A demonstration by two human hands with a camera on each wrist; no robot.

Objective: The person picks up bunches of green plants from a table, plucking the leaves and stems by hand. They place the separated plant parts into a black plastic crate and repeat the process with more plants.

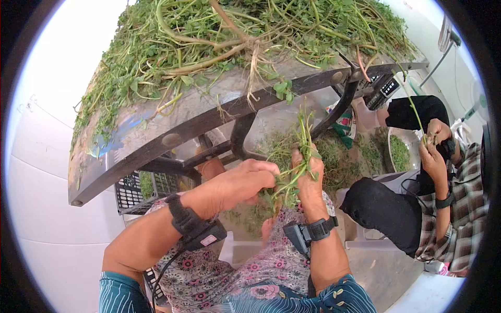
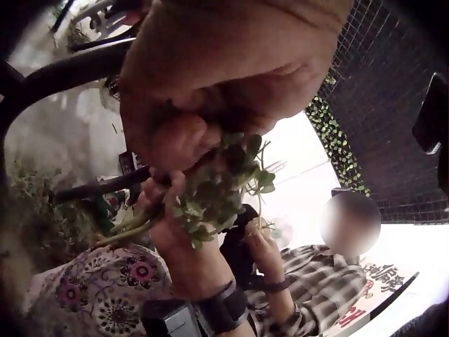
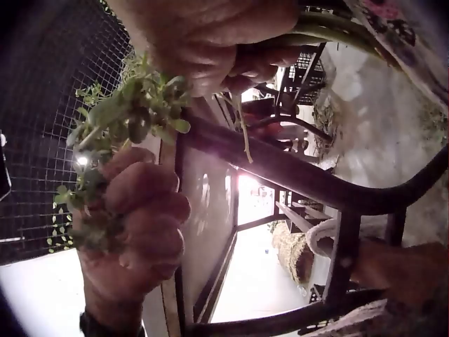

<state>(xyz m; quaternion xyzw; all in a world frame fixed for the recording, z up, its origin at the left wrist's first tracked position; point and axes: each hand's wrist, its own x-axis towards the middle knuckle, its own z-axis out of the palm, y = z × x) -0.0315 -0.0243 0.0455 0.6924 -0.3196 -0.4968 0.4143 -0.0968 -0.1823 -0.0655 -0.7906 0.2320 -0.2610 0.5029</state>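
Observation:
In the head view, my right hand [image 1: 310, 182] grips a small bunch of leafy green stems [image 1: 302, 128] over my lap. My left hand [image 1: 245, 180] is beside it, fingers curled on leafy sprigs at the bunch's near side. In the right wrist view, the left hand [image 3: 144, 217] closes round leaves [image 3: 133, 112], while thicker stems [image 3: 337, 31] run out from the right hand [image 3: 203, 42]. The left wrist view has leaves [image 2: 210, 203] hanging between the left hand [image 2: 224, 77] and the right hand [image 2: 165, 217]. The left fingertips are partly hidden by foliage.
A table [image 1: 172, 130] ahead bears a big heap of green plants [image 1: 313, 31] with roots hanging over its edge. Below are curved black table legs [image 1: 242, 135], a black crate [image 1: 130, 193] and loose greens. At right, another person [image 1: 449, 203] holds a long stem [image 1: 415, 112].

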